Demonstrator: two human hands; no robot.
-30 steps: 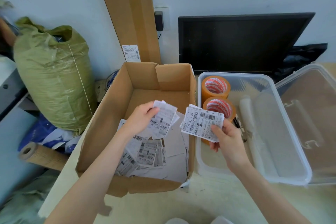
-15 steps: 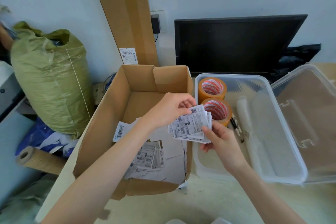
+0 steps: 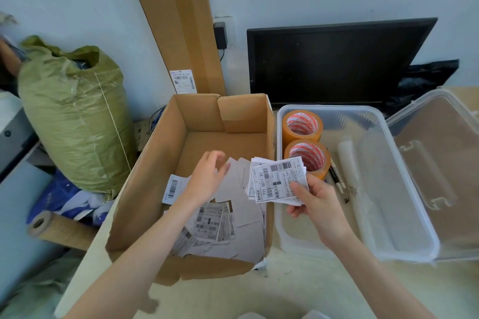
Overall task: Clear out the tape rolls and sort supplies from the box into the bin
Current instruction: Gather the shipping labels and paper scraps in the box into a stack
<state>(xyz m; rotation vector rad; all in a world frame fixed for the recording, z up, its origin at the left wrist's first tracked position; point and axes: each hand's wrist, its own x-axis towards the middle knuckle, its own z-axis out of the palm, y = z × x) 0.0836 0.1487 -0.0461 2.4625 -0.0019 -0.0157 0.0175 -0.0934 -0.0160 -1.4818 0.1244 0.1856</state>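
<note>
Left hand (image 3: 207,179) has let go, empty above box (image 3: 145,197); right fingers (image 3: 298,186) pinch labels (image 3: 276,180).

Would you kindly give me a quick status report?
Right hand gripping label stack. Left hand open over box. Nothing blocking bin.

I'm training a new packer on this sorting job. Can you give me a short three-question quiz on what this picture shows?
1. True or false: both tape rolls already sit inside the clear bin.
2. Which hand holds the stack of labels? A) left B) right C) both
3. Fill in: loose labels still lie in the cardboard ____.

Key
1. True; the rolls are at the bin's far left end.
2. B; the right hand grips the stack, while the left hand hovers open over the box.
3. box.
</note>
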